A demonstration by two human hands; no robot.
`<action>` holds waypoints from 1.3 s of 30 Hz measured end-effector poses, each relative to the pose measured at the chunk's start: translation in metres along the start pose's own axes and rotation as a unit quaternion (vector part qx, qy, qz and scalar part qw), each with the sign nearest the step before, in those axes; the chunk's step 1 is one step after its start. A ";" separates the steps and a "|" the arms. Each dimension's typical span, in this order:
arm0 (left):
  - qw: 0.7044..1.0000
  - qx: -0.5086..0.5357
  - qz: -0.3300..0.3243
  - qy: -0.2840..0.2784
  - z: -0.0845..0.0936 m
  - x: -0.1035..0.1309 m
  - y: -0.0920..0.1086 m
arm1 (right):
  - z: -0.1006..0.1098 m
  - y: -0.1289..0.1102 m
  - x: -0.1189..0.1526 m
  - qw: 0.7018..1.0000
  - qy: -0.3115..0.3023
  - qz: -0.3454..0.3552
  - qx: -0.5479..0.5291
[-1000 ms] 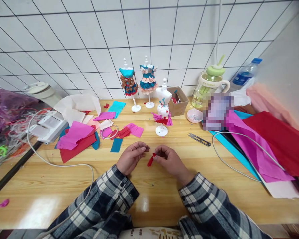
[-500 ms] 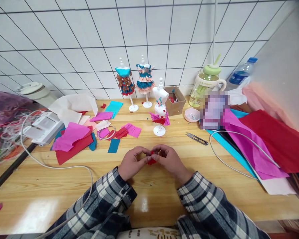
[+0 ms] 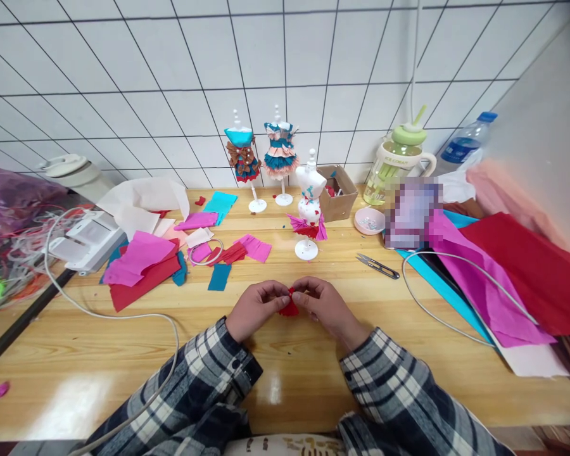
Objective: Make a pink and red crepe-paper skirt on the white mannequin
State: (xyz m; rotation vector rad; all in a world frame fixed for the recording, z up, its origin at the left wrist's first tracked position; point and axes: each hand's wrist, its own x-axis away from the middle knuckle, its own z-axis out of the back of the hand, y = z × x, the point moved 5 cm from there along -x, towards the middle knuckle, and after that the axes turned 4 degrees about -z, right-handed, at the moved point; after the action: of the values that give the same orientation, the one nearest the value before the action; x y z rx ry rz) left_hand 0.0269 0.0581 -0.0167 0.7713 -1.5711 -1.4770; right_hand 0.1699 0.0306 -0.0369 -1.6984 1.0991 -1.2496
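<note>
Where your desk begins at the far left, a purple plastic bag [image 3: 19,196] lies above tangled strands, and a lidded off-white jug [image 3: 83,180] stands by the tiles, its contents hidden. Next comes a white plastic device [image 3: 88,240], then loose crepe paper: a magenta sheet [image 3: 140,256] over a red sheet [image 3: 145,285], with a teal rectangle [image 3: 219,277] nearer your hands.

Your left hand [image 3: 255,308] pinches the left side of a gathered red crepe piece [image 3: 289,308] between thumb and fingertips. It hangs in a small fan between your hands, in front of the 3 mini dress forms. Your right hand [image 3: 327,308] pinches its other side, thumb against fingers.

Behind, 2 forms wear ruffled outfits; the nearest form [image 3: 311,190] has a magenta and red skirt piece low down. Beside it, an open cardboard box [image 3: 341,208] holds red scraps. Further right, a shallow pink dish [image 3: 370,228] holds tiny pale bits, with thread snips [image 3: 379,266] nearer you. A green-lidded tumbler [image 3: 394,166] with a straw contains yellow-green liquid; a blue-capped plastic bottle [image 3: 465,142] stands behind more crepe sheets [image 3: 527,272].
</note>
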 end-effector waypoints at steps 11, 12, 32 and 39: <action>0.998 0.044 0.010 0.048 0.000 0.001 -0.002 | 0.008 -0.003 -0.002 0.989 0.073 0.076 0.106; 0.998 0.046 0.011 0.047 -0.001 0.001 -0.003 | 0.008 -0.003 -0.002 0.987 0.082 0.080 0.116; 0.992 0.105 0.034 0.058 -0.002 0.001 -0.010 | 0.000 -0.006 0.000 0.975 0.117 0.104 0.160; 0.997 0.018 0.010 0.076 -0.002 -0.001 -0.011 | -0.001 -0.007 0.001 0.960 0.137 0.123 0.212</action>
State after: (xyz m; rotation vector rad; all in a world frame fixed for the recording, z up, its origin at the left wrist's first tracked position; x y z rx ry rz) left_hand 0.0279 0.0571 -0.0277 0.8653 -1.4895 -1.3465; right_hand 0.1703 0.0321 -0.0298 -1.0578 1.0676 -1.4611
